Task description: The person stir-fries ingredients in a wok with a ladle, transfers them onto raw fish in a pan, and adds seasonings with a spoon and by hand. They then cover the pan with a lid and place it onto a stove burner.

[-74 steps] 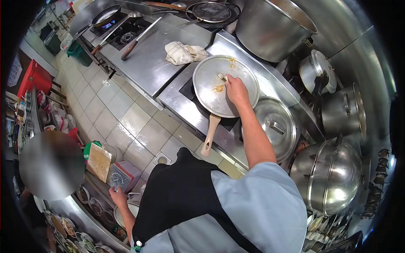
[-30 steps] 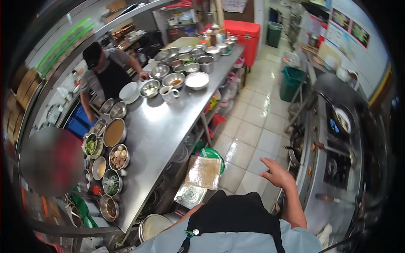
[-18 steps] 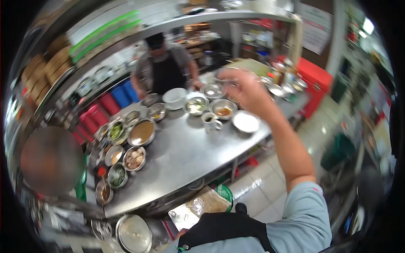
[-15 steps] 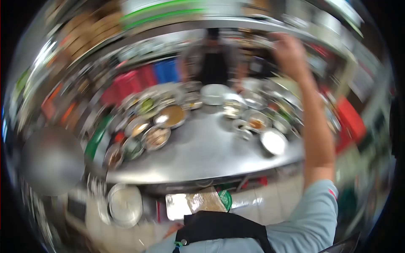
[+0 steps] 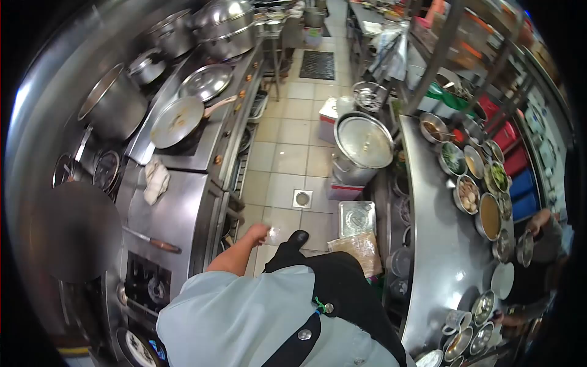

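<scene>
My left hand hangs over the tiled floor, left of my black shoe, its fingers curled together with nothing visible in them. My right hand is out of view. Nearest the left hand is the edge of the steel stove counter. On that counter lie a knife-like tool with a wooden handle and a crumpled cloth. Farther up, a stained flat lid covers a pan with a pale handle.
A large lidded pot and a foil-like tray flank the walkway on the right. The steel table bears several bowls of ingredients. Beyond it a co-worker's hand is near a metal bowl. A floor drain lies ahead.
My right hand, earlier on the lid's knob and then raised before the steel table, has left the view. The view has swung round to the walkway, and my left hand now shows over the floor.
</scene>
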`<state>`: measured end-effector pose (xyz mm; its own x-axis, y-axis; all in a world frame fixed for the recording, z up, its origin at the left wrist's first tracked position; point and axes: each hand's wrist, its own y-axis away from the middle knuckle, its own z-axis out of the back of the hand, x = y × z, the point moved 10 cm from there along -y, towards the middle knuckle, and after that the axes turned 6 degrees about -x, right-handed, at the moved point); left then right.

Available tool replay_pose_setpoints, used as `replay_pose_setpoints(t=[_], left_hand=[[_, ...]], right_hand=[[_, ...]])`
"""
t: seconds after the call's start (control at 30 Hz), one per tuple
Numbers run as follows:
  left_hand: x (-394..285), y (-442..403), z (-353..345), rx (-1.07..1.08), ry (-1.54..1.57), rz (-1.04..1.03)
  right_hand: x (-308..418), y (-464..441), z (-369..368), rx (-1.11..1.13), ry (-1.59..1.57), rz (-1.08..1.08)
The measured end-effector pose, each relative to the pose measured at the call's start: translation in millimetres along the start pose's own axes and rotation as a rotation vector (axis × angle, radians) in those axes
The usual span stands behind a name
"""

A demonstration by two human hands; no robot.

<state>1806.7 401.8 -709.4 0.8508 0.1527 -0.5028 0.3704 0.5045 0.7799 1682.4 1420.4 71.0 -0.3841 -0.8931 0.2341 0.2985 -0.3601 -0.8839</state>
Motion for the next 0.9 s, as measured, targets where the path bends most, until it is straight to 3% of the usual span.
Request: replay_pose_setpoints(t=[0.1,0.17,0.23,0.3,0.4,0.47,0.53,0.6,0.67,0.7,0.73,0.8,0.9], left_hand=[[26.0,-41.4,34.8,0.015,0.583,0.150],[-10.5,-16.0,66.0,-0.059,0.896,0.233],[-29.8,-60.4,92.6,-0.056,1.307,0.225],[-51.7,-100.8,125.6,-0.057,1.621,0.148],[-91.6,-132.1,165.4,-0.099,2.049,0.088],[-100.5,-163.7,185.7,-0.085,2.279,0.062],[-118.8,-191.6,205.7,-0.095,2.498,0.062],[-135.2,-215.2,223.9,-0.072,2.624,0.015],[-140.2,-244.7,232.4,-0.081,2.797,0.065],[-143.3,-244.6,235.5,-0.152,2.844,0.064],[-146.8,-240.1,235.0,-0.226,2.890,0.066],[-143.7,-244.1,231.5,-0.336,2.868,0.082],[-146.0,-273.1,225.0,-0.201,2.935,0.019]], right_hand=[[70.4,74.5,30.1,-0.037,-0.423,-0.081],[121.2,131.3,30.7,0.060,-0.769,-0.198],[174.2,190.0,9.8,0.241,-1.129,-0.380],[246.1,262.1,-31.4,0.538,-1.472,-0.610],[412.8,399.7,-74.1,1.359,-1.890,-1.036],[524.3,470.9,-72.6,1.460,-1.560,-0.802],[621.4,535.9,-57.3,1.843,-1.536,-0.716],[687.7,583.5,-54.1,2.070,-1.471,-0.897],[750.4,617.3,-53.2,2.177,-1.416,-0.861],[785.7,625.6,-35.1,2.254,-1.443,-0.744],[810.9,640.2,-26.0,2.370,-1.446,-0.756],[845.2,672.6,-13.9,2.386,-1.363,-0.822],[882.7,715.0,8.3,2.590,-1.146,-0.523]])
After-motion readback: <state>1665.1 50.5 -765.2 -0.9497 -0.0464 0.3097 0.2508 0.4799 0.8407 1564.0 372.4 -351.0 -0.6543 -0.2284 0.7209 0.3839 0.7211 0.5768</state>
